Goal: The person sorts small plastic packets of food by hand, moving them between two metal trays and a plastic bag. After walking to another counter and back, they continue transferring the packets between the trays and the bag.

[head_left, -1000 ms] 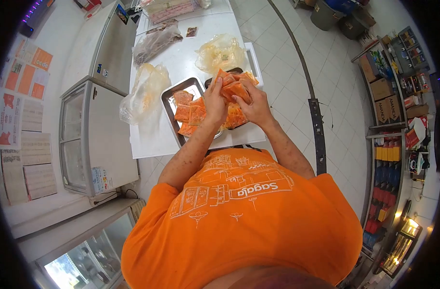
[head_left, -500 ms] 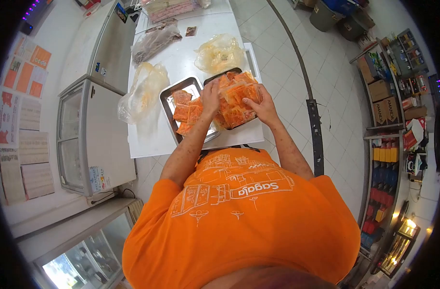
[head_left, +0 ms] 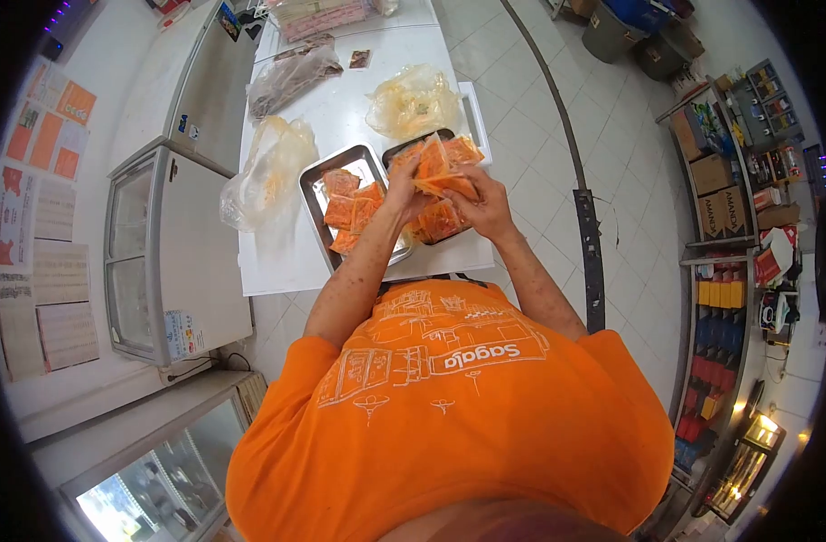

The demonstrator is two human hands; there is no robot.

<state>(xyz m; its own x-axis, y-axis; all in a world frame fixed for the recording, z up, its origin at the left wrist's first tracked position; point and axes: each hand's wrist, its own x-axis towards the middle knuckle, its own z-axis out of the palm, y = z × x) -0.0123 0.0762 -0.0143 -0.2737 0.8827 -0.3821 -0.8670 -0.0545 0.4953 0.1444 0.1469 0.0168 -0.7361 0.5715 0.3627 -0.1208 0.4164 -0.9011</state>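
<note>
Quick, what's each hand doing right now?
Left hand: closed, holding orange packets.
Right hand: closed, gripping the orange packets too.

Working back room of a small food business, to judge by what stands around me: a glass-paned cooler cabinet (head_left: 200,257); printed sheets (head_left: 67,339) on the wall; a white table (head_left: 268,271) bearing metal trays (head_left: 315,217) of orange packets (head_left: 366,213); tiled floor (head_left: 539,135); stocked shelving (head_left: 725,242) with cartons (head_left: 725,212) marked "AMANDA".
</note>
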